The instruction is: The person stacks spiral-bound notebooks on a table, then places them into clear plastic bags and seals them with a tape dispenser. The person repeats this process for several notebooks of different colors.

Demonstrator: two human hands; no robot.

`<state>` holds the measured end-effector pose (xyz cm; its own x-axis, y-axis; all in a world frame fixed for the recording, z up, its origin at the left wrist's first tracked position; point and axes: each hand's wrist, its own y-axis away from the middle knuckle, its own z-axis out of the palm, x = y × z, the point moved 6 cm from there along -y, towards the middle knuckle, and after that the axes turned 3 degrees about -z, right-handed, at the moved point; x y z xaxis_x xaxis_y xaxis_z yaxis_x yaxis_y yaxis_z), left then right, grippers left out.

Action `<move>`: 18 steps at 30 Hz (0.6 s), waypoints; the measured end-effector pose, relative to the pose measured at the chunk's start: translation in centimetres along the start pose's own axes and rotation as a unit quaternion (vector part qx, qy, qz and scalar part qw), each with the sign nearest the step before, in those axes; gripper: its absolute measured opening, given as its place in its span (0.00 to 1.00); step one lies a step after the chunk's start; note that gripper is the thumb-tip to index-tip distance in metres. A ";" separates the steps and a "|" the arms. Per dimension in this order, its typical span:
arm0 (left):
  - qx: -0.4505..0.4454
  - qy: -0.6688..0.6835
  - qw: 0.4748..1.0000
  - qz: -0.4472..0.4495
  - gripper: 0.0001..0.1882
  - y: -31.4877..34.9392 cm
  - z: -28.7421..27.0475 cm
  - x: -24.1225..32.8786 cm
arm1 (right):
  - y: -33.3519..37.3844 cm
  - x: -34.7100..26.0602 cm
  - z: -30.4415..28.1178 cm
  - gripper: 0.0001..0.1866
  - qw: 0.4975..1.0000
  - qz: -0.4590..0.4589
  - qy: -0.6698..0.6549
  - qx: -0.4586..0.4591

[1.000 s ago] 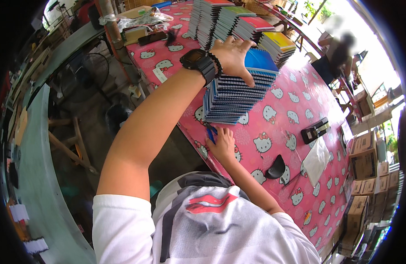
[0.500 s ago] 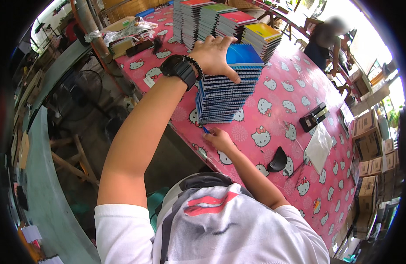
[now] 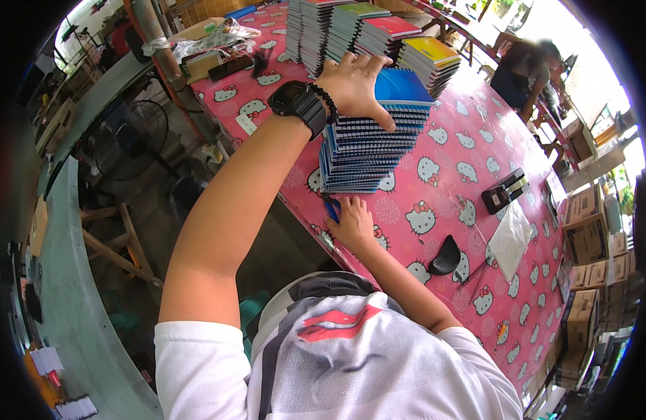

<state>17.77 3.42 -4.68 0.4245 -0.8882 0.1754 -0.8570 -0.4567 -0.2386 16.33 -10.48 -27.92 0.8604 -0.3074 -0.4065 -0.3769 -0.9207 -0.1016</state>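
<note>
A tall stack of blue spiral-bound notebooks (image 3: 375, 143) leans a little on the table, its coil edges facing me. My left hand (image 3: 354, 87) rests on the top notebook near its left side, fingers spread and thumb over the coil edge. Below the stack's near side, my right hand (image 3: 353, 222) lies low on the table with its fingers stretched toward the bottom notebooks. Blue-handled pliers (image 3: 332, 206) with a dark head lie beside its thumb, against the stack's base; contact between thumb and handles is hard to make out.
Other notebook stacks, including a yellow-topped one (image 3: 431, 52), stand behind. A black hole punch (image 3: 505, 192), a clear plastic sheet (image 3: 510, 241) and a black curved object (image 3: 445, 257) lie right on the pink tablecloth (image 3: 400, 182). A person (image 3: 526, 70) sits at the far right.
My right hand has moved up against the stack's base, and its fingers have straightened from their curl around the pliers. More of the pliers shows. My left hand stays on top.
</note>
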 end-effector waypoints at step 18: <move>0.193 0.514 0.829 0.104 0.33 -1.4 -2.6 -5.7 | 2.6 3.9 -2.4 0.32 0.999 0.027 0.009 -0.032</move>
<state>15.78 9.20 -2.88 -0.3640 -0.5286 0.7669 -0.6396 -0.4567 -0.6184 19.57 -14.61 -27.56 0.8456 -0.3607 -0.3935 -0.4009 -0.9159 -0.0220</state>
